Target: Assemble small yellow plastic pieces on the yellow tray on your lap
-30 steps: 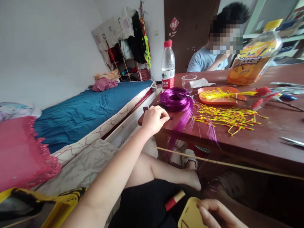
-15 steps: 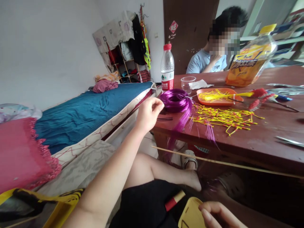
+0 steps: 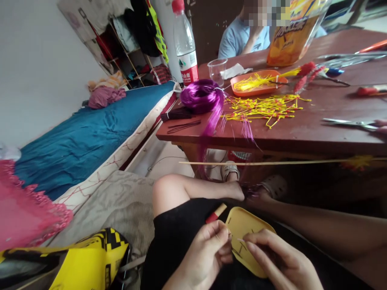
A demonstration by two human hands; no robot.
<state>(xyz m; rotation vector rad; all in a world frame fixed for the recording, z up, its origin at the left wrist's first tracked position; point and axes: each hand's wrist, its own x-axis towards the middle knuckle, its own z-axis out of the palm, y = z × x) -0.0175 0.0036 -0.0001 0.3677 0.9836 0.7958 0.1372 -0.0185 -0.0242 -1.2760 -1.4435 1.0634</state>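
Observation:
Over my lap, my left hand (image 3: 208,249) is closed in a pinch at the left rim of a yellow tray (image 3: 256,225). Whatever its fingertips hold is too small to make out. My right hand (image 3: 278,257) covers the tray's right side, thumb and forefinger pinched together. A tiny pale tip shows at those fingers, its kind unclear. Several short dark pieces (image 3: 241,246) lie in the tray between the hands. Just beyond my left hand, a small red and tan block (image 3: 216,213) rests on the black cloth over my lap.
On the red-brown table (image 3: 290,135) are a purple thread coil (image 3: 201,96), yellow stems (image 3: 266,106), an orange tray (image 3: 256,89), scissors (image 3: 350,123) and bottles. A thin stick (image 3: 256,163) spans below the table edge. Yellow bag (image 3: 81,262) at left; person (image 3: 232,42) sits opposite.
My left hand has come back from beside the purple coil, down to the yellow tray. My right hand shows more fully over the tray. The view has tilted downward.

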